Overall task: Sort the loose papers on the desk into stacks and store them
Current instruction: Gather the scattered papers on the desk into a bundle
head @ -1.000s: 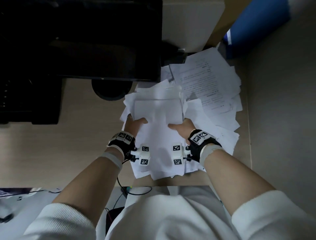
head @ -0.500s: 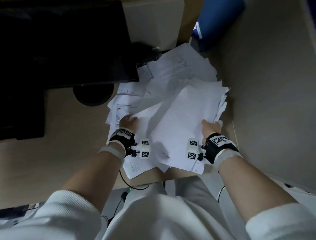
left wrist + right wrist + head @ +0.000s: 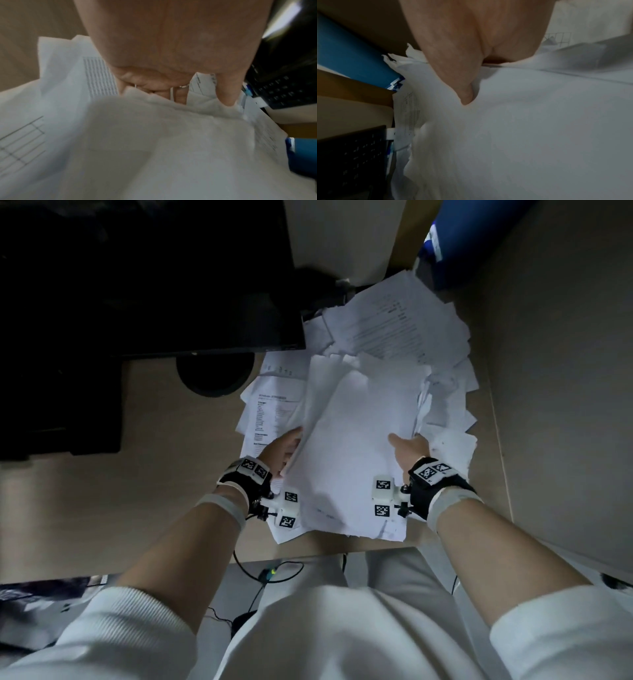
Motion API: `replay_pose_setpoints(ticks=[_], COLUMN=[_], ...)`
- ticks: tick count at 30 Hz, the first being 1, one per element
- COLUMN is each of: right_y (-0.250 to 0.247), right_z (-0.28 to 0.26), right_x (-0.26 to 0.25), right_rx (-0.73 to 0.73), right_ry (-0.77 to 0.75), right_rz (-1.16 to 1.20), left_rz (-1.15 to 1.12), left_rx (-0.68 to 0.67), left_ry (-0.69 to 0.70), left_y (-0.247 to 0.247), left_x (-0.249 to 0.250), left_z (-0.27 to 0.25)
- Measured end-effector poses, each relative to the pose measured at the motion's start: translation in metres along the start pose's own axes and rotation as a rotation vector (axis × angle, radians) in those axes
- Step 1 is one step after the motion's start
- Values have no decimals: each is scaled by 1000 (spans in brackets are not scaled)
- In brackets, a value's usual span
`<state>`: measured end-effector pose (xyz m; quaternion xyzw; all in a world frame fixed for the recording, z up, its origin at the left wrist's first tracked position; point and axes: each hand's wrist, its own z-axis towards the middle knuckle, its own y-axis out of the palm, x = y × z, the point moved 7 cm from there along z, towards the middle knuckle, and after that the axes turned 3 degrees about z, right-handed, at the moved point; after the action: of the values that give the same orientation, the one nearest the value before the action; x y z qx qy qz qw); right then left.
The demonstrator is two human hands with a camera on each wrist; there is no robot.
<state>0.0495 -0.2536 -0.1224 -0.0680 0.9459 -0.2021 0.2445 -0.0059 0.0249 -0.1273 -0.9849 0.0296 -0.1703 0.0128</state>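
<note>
Gripping paper stack (image 3: 356,446) — both hands

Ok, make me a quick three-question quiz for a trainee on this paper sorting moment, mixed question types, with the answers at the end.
1. True or false: both hands hold the same bundle of papers.
2. Multiple choice: where does the right hand have its thumb? A) on top of the bundle B) on the blue folder C) on the keyboard
3. Fill in: the sheet beside the left hand, flat on the desk, shows printed ____.

Key: 1 true. 2 A. 3 text.
</note>
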Motion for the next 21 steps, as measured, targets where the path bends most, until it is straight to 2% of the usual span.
replay_pose_setpoints(ticks=[3,6,10,14,17,21], right_y=[11,15,11,-1,-12,-31], right_z=[-3,-2,1,-5,-12,-26], right_x=[-6,-12,-11,-13,-17,-35], right_rx=[-64,-38,-20,-73,-89,-22], right_ry=[-69,-90,5,56,24,-26], right_rz=[-38,-133,29,19,1,29], left_rz=[103,224,195,185,178,102], left_rx=[44,128,113,81,103,174], left_ry=[75,140,179,198,257,342], left_y=[8,13,24,38,44,47], left_x=[16,27,31,30,43,73], left_z=[5,15,22,29,20,-11])
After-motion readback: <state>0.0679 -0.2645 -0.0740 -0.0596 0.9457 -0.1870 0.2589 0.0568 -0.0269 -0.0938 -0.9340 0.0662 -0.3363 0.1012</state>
